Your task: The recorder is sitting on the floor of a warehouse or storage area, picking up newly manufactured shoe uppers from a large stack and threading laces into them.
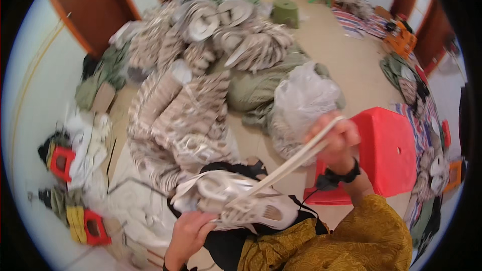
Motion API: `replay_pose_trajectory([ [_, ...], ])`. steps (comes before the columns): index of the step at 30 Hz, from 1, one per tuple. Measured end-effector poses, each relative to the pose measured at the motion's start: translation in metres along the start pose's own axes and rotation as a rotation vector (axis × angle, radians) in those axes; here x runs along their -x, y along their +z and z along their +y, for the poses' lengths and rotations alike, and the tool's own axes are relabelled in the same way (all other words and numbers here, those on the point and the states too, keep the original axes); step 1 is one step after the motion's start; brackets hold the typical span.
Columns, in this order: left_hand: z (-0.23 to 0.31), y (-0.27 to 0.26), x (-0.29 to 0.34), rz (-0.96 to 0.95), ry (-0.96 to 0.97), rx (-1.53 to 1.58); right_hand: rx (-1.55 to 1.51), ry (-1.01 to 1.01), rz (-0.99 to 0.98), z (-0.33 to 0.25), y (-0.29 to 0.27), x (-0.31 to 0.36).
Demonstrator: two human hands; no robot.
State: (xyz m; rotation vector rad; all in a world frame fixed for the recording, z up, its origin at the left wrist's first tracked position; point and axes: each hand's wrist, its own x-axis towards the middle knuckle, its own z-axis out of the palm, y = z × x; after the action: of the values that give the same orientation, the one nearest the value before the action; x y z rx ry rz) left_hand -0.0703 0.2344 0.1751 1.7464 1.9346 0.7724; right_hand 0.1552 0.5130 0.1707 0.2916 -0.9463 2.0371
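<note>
On my lap lies a bundle of pale beige and white pieces (263, 211) with oval cut-outs; they look like shoe uppers. My left hand (190, 233) grips the bundle's near left edge, fingers curled against it. A cream strap (288, 169) runs taut from the bundle up to the right. Its upper end is held in my right hand (334, 138), which is closed and a little blurred, raised beside the red stool. Black cloth (221, 251) lies beneath the bundle over my legs. The far ends of the pieces overlap, so their exact shapes are partly hidden.
Large piles of similar stacked pieces (188, 105) cover the floor ahead. A clear plastic bag (306, 90) sits by olive sacks (251, 85). A red plastic stool (384, 153) stands close on my right. White sheeting (135, 211) spreads at left; a green stool (285, 12) stands farther back.
</note>
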Motion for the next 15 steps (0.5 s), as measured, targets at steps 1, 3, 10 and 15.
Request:
replay_pose_trajectory([
  [1, 0.006, -0.004, -0.005, 0.009, -0.045, 0.006, 0.009, -0.006, 0.118, -0.007, -0.004, 0.003],
  [3, 0.017, -0.017, -0.011, -0.037, 0.037, 0.032, -0.085, 0.121, -0.008, -0.01, -0.011, -0.002],
  [10, 0.004, -0.03, 0.007, 0.029, -0.018, -0.346, 0.505, 0.584, 0.055, 0.013, -0.006, -0.002],
  [15, -0.015, -0.008, 0.013, 0.031, -0.054, -0.209, 0.208, 0.024, -0.011, 0.028, -0.01, -0.012],
])
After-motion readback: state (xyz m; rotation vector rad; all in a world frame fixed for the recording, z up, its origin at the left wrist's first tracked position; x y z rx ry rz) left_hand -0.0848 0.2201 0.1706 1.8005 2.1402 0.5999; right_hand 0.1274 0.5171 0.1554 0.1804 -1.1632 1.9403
